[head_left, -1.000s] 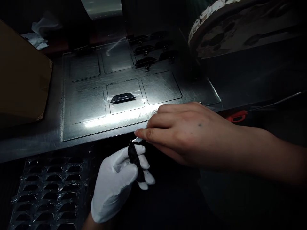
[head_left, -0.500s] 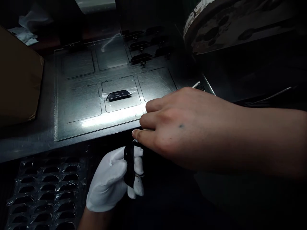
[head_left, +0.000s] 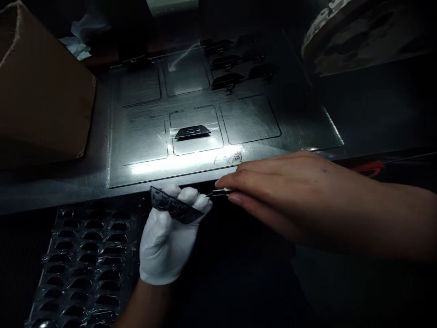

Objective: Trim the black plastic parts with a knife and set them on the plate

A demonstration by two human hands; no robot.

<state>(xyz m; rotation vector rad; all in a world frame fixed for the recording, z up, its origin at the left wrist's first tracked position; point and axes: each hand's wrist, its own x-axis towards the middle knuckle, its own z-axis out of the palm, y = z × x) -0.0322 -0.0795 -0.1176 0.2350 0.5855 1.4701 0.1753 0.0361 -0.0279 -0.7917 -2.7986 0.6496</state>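
Observation:
My left hand [head_left: 169, 248], in a white glove, is closed around a black trapezoid plastic part [head_left: 175, 207]. The part's ribbed inner side faces up, and thumb and fingers pinch it. Bare and closed, my right hand [head_left: 283, 196] grips a slim pointed tool [head_left: 219, 192] with a metal shaft. Its thin tip points left, close to the part's right end and the gloved fingertips; whether it touches is not clear. A similar black part [head_left: 193, 131] with clear film lies on the sheet-covered bench beyond my hands.
A tray of several film-wrapped black parts [head_left: 87, 259] sits at lower left. Several more black parts [head_left: 228, 79] lie at the back of the bench [head_left: 150, 141]. A cardboard box [head_left: 48, 100] stands left, a large round object [head_left: 368, 41] back right, and a red handle [head_left: 370, 168] right.
My left hand has turned the black part from edge-on to showing its inner side. My right hand has rotated and drawn a little right, revealing the tool. The camera view has shifted left.

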